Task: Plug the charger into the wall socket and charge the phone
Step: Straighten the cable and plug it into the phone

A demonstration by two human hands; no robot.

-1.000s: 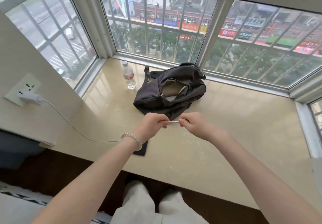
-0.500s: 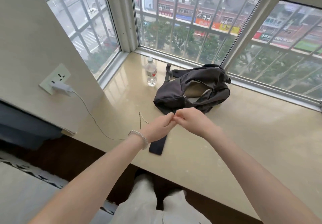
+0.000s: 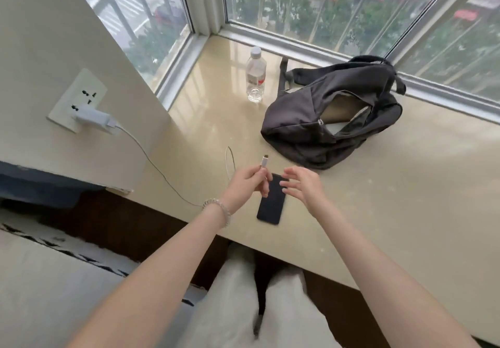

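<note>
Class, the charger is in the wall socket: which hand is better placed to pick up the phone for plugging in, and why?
The right hand: it is open and empty, hovering over the phone, while the left hand already pinches the cable plug.

Charger (image 3: 93, 117): white, plugged into the wall socket (image 3: 77, 100) at 9 o'clock.
Cable (image 3: 151, 162): white, runs from the charger down to the left hand.
Left hand (image 3: 247, 182): closed round the cable's plug end (image 3: 263, 161), tip pointing to 12 o'clock.
Right hand (image 3: 303, 185): fingers spread, holding nothing, over the phone's top edge.
Phone (image 3: 272, 204): dark, flat on the table (image 3: 378, 198), centre.
Backpack (image 3: 332, 120): black, unzipped, at 1 o'clock.
Water bottle (image 3: 255, 75): upright, at 12 o'clock, just beside the backpack.
</note>
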